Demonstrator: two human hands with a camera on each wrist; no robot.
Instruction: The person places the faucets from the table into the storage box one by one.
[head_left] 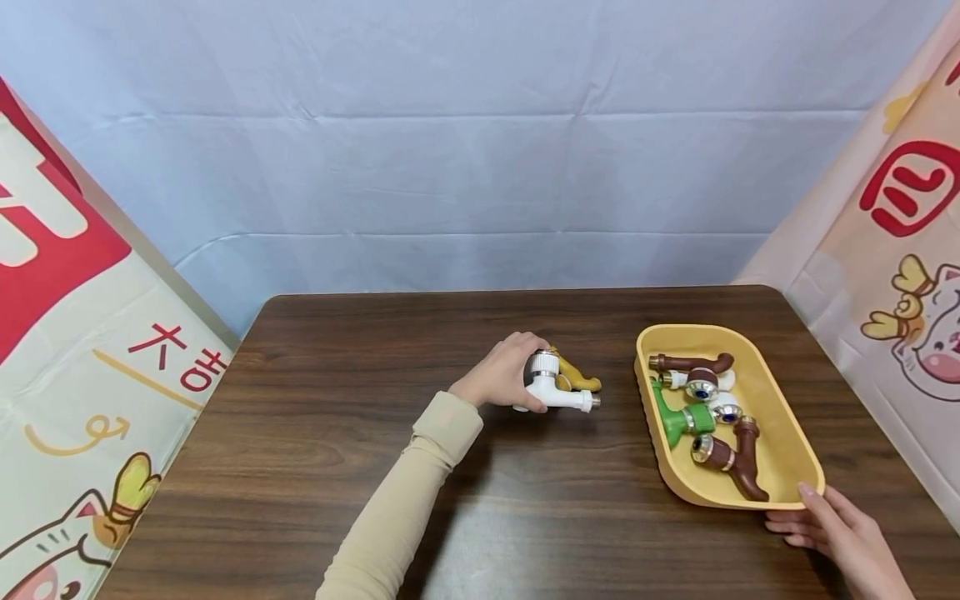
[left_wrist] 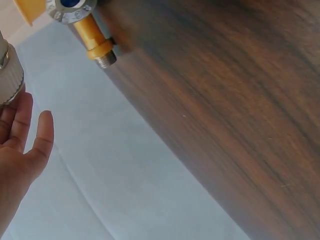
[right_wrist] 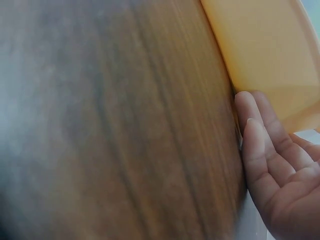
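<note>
My left hand (head_left: 504, 373) grips a white tap (head_left: 558, 396) by its body and ribbed knob, over the middle of the table. Its threaded end points right. Just behind it lies a yellow tap (head_left: 581, 379), partly hidden by the white one; the left wrist view shows the yellow tap's (left_wrist: 92, 35) threaded end. At the near right corner of a yellow plastic basket (head_left: 798, 454), my right hand (head_left: 843, 529) holds the rim, thumb on top and fingers against the outer wall. In the right wrist view those fingers (right_wrist: 257, 142) touch the basket's side.
Inside the basket lie brown taps (head_left: 742, 462), a green tap (head_left: 678, 421) and white taps (head_left: 723, 400), partly overlapping. The basket stands on the right side of the dark wooden table (head_left: 300, 450). A pale cloth (head_left: 450, 167) hangs behind, with printed banners (head_left: 915, 308) at both sides.
</note>
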